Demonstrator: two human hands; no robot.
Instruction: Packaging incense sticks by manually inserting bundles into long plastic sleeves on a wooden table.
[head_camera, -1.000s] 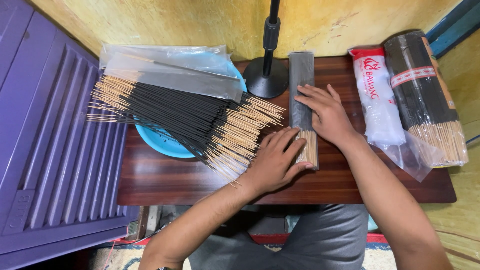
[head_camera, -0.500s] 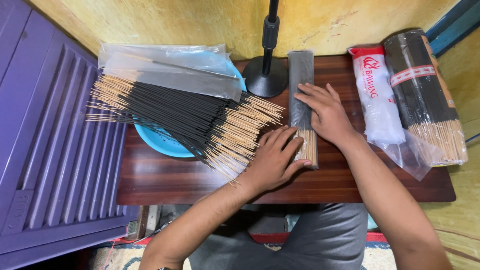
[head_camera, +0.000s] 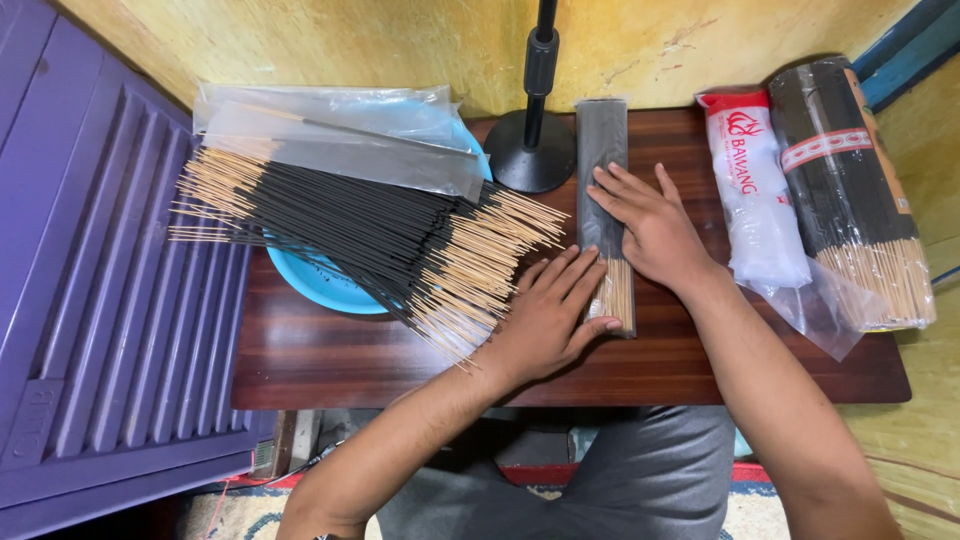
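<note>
Slim clear-wrapped incense packet (head_camera: 605, 190) flat on glossy dark wood table (head_camera: 320, 360), under both palms. Left hand (head_camera: 545, 320) fingers spread flat on bare-stick end; right hand (head_camera: 650, 230) fingers splayed mid-packet. Loose black sticks (head_camera: 370, 235) just beyond left fingertips.

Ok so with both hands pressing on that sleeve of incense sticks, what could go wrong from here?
1. The left hand lies next to the loose incense pile, whose bare ends jut toward it; a nudge might scatter or snap sticks.
2. Both the left and the right hand press flat on the packed sleeve; hard pressure could crack the thin sticks.
3. The pile overhangs the blue bowl and may slide.
</note>
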